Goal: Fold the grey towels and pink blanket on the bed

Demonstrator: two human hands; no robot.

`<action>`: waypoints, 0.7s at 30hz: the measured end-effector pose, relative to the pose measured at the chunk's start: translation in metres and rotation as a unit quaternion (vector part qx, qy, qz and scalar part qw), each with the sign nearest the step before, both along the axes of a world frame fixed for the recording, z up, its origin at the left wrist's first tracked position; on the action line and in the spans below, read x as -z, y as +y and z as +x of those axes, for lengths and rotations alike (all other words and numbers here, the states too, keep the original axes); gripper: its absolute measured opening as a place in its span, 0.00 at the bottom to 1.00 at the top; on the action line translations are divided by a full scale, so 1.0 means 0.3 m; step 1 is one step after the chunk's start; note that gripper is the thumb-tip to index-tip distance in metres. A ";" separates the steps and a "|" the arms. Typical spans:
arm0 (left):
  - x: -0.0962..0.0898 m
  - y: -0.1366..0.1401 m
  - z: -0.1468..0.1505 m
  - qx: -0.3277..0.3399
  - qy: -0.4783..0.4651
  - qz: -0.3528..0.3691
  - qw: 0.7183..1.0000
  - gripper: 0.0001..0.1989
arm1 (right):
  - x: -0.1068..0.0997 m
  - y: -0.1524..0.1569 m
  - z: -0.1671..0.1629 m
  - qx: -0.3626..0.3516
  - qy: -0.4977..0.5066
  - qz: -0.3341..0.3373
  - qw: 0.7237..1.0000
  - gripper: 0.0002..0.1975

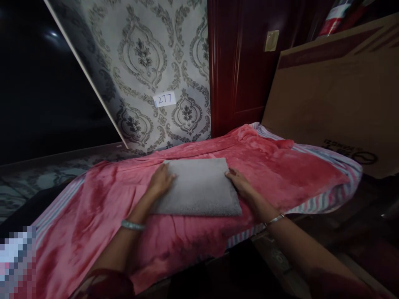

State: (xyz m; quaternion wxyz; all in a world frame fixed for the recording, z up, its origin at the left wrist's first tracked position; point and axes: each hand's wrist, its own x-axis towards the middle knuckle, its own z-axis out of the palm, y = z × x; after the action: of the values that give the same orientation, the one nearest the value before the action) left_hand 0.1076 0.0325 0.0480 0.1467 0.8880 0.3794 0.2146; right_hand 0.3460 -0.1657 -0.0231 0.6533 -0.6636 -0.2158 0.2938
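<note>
A flat grey rectangle of fabric (199, 187), which looks like a folded towel, lies over the pink plush blanket (106, 199). My left hand (161, 180) holds its left edge, thumb on top and the other fingers at the side. At the opposite edge, my right hand (239, 181) grips near the far right corner, its fingers partly hidden. The front edge of the grey fabric looks thick and fuzzy, and its near right corner rests close to the blanket.
Under the blanket is a striped cover (324, 197) on a padded surface. Patterned wallpaper (146, 54) with a paper label (164, 99) reading 277 rises behind. A dark screen (52, 91) stands left; a large cardboard box (336, 95) and a red door (243, 66) stand right.
</note>
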 end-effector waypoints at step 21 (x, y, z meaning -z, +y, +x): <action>0.143 -0.318 0.067 0.232 0.175 0.036 0.956 0.30 | 0.014 -0.106 -0.096 0.019 -0.549 -0.108 0.829 0.34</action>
State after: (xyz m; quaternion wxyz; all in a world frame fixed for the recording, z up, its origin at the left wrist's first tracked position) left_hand 0.1277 -0.0629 0.0051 0.0921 0.9799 0.1747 0.0290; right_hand 0.3171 -0.1973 -0.0274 0.3574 -0.7858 -0.4926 -0.1099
